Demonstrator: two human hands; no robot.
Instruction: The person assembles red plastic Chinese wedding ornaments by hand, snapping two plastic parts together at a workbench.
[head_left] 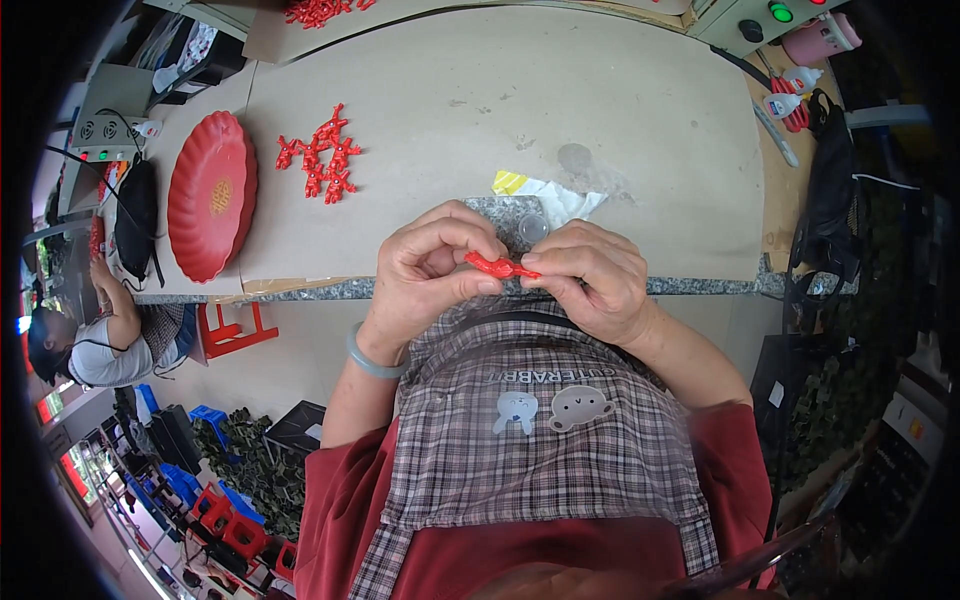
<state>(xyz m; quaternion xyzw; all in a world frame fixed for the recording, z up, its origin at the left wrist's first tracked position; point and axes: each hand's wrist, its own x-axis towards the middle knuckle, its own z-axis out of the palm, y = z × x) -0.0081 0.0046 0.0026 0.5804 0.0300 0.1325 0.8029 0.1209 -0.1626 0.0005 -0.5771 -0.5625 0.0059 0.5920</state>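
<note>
Between my two hands, just over the table's near edge, is a small shiny red figurine (497,266). My left hand (432,262) pinches one end of it between thumb and fingers. At the other end, my right hand (600,278) grips a thin red part with thumb and forefinger; whether that part is separate from the figurine I cannot tell. Beyond my fingers lie a small clear round dish (532,228) and a crumpled white and yellow wrapper (560,198). A group of similar red figurines (325,155) lies on the table to the left.
A red scalloped tray (240,165) stands at the table's left. On the right are small white bottles (783,104), a knife-like tool (775,133) and a pink cup (822,38). More red pieces (325,10) lie at the far edge. Another person (110,335) works at the far left.
</note>
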